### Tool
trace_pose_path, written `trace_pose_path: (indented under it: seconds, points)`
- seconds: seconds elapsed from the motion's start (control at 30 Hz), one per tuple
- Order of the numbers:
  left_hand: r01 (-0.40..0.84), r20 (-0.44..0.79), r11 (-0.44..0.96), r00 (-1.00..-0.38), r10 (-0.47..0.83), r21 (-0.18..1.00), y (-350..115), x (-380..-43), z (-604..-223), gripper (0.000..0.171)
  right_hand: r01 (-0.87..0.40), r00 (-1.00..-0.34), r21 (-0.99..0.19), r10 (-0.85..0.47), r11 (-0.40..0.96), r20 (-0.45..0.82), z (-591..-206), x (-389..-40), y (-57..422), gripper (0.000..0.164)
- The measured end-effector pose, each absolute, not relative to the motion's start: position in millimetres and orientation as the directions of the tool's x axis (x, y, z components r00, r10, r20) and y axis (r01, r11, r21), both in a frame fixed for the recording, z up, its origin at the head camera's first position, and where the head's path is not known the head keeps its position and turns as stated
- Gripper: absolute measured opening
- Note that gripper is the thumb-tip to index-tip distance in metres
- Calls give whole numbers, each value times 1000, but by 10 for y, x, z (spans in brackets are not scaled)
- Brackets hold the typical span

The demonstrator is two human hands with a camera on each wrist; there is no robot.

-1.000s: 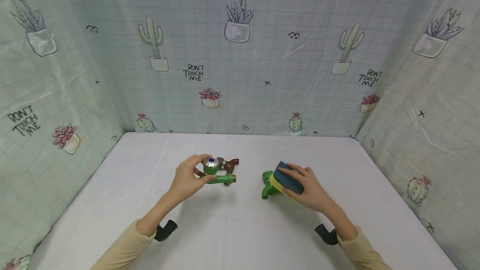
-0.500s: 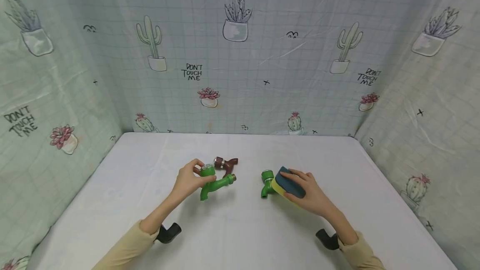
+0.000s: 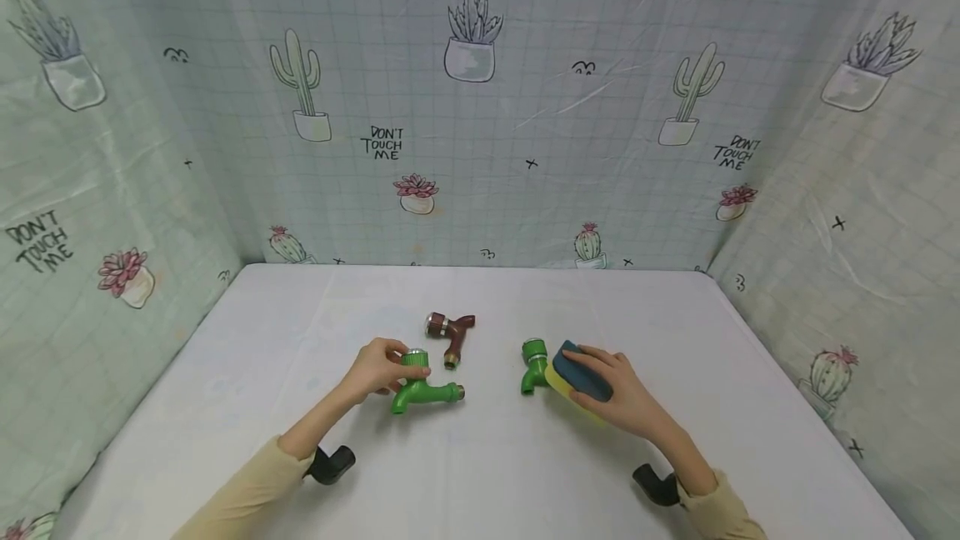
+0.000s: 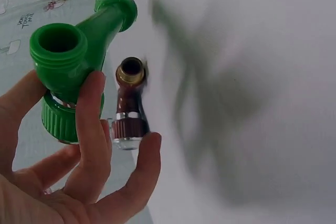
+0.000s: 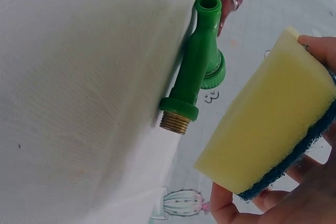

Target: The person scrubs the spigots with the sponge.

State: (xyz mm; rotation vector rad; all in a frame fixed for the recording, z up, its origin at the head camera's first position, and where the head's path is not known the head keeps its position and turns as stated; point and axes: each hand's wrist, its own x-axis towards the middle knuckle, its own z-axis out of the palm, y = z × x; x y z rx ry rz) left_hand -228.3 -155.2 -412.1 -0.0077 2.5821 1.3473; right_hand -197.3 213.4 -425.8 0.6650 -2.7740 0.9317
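My left hand pinches a green plastic tap by its ribbed, silver-topped knob. In the left wrist view the tap's round spout opening faces the camera, and its shadow falls on the table. A two-sided sponge, yellow foam with a dark blue scouring layer, is gripped by my right hand between thumb and fingers. Just left of the sponge, a second green tap lies on the table; its brass thread shows in the right wrist view, apart from the yellow foam.
A brown tap with silver bands lies behind the held tap. All stand on a white-covered table, bounded by a cactus-print cloth at the back and sides. Black curved mounts stick out at both wrists.
My left hand has lowered the green tap toward me, turning its knob upright and its spout down, uncovering the brown tap. The sponge has shifted slightly down and right, away from the second green tap.
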Motion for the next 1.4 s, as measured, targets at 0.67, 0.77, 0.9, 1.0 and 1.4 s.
trace_pose_path:
  seconds: [0.67,0.77,0.9,1.0,1.4]
  points:
    - [-237,-405,653,-907,116,720,-2017,-2638,-4123,50,-440,-898,-546,-363,713,249,-4264,-1979,2078,52]
    - [-260,-445,640,-884,142,723,-2099,-2733,-4158,49,-437,-899,-548,-362,713,245,-4273,-1984,2067,52]
    - [-282,-476,625,-864,164,728,-2164,-2819,-4189,45,-428,-903,-552,-359,716,235,-4281,-1984,2060,52]
    - [-295,-483,631,-863,145,717,-2183,-2864,-4190,42,-425,-905,-552,-356,718,233,-4280,-1984,2064,52]
    - [-288,-424,592,-900,102,753,-2303,-2971,-4206,37,-423,-906,-553,-349,718,240,-4271,-1996,2074,52]
